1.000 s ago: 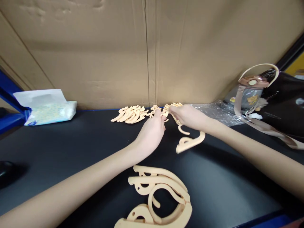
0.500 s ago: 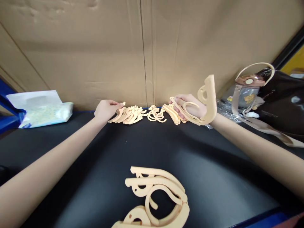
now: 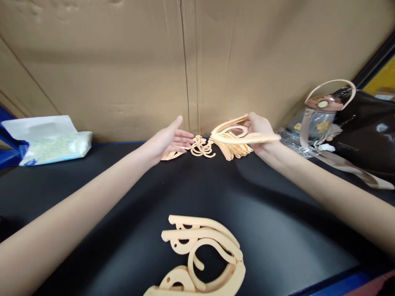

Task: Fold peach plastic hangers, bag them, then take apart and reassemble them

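Observation:
My left hand (image 3: 166, 142) is open, palm inward and fingers stretched out, over the left pile of cream plastic hanger arms (image 3: 173, 156), hiding most of it. My right hand (image 3: 262, 131) grips a cream folding hanger (image 3: 228, 140), bent double with its arms pointing right and its hook loop between them. Below that hanger a fanned stack of cream plastic pieces (image 3: 230, 153) lies against the cardboard. Loose curved hooks (image 3: 202, 150) form a small heap between my hands. Closest to me lie folded cream hangers (image 3: 203, 234), partly cut off by the lower edge.
Brown cardboard (image 3: 123, 74) walls off the back of the black tabletop (image 3: 138, 238). A packet with white paper (image 3: 55, 144) sits at the left. On the right are a clear bottle with a carrying loop (image 3: 321, 119), crumpled plastic and a dark bag (image 3: 364, 139).
My left hand has moved right and gone from a pinch on a small cream piece to outstretched fingers. In my right hand the hanger has swung from upright to nearly level.

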Motion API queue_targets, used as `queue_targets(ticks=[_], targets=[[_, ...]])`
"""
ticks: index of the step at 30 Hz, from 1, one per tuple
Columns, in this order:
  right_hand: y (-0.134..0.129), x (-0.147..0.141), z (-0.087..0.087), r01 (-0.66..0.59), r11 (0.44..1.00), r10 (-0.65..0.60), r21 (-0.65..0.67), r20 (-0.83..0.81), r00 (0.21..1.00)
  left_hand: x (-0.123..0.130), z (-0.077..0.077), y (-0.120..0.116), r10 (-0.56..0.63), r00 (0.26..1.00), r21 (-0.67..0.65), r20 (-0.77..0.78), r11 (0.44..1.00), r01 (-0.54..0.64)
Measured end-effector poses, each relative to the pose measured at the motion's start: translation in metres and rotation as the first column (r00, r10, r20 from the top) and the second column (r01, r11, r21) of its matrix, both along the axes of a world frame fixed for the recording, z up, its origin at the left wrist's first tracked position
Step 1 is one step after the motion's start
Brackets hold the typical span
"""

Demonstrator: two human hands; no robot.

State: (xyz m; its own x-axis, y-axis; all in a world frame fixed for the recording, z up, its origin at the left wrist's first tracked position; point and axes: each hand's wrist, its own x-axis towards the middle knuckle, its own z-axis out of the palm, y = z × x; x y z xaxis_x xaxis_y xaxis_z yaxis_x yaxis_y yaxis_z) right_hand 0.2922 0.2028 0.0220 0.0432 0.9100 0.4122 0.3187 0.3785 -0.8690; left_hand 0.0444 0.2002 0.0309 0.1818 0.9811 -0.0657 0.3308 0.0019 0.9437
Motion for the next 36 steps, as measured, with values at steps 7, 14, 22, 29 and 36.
queue_targets(ticks=[7,14,22,29,36], targets=[[-0.015,-0.013,0.002,0.028,0.999,-0.032,-0.017,-0.319,0.947,0.024,-0.003,-0.015,-0.103,0.905,-0.276,0.413,0.932,0.233],[-0.017,-0.004,0.003,-0.082,0.991,0.026,0.107,0.449,0.893,0.015,-0.009,-0.013,-0.054,0.976,-0.228,0.213,0.968,0.104],[-0.05,-0.033,0.005,-0.026,0.997,-0.047,0.068,0.879,0.474,0.029,-0.01,-0.031,-0.126,0.992,-0.091,0.019,0.988,0.127],[-0.061,-0.043,0.001,-0.004,0.992,-0.124,0.128,0.971,0.206,0.038,-0.017,-0.035,-0.075,0.997,-0.098,0.024,0.992,0.077],[-0.056,-0.039,-0.008,-0.146,0.978,-0.14,0.147,0.989,0.056,0.04,-0.002,-0.043,-0.118,0.992,-0.172,0.036,0.978,0.122]])
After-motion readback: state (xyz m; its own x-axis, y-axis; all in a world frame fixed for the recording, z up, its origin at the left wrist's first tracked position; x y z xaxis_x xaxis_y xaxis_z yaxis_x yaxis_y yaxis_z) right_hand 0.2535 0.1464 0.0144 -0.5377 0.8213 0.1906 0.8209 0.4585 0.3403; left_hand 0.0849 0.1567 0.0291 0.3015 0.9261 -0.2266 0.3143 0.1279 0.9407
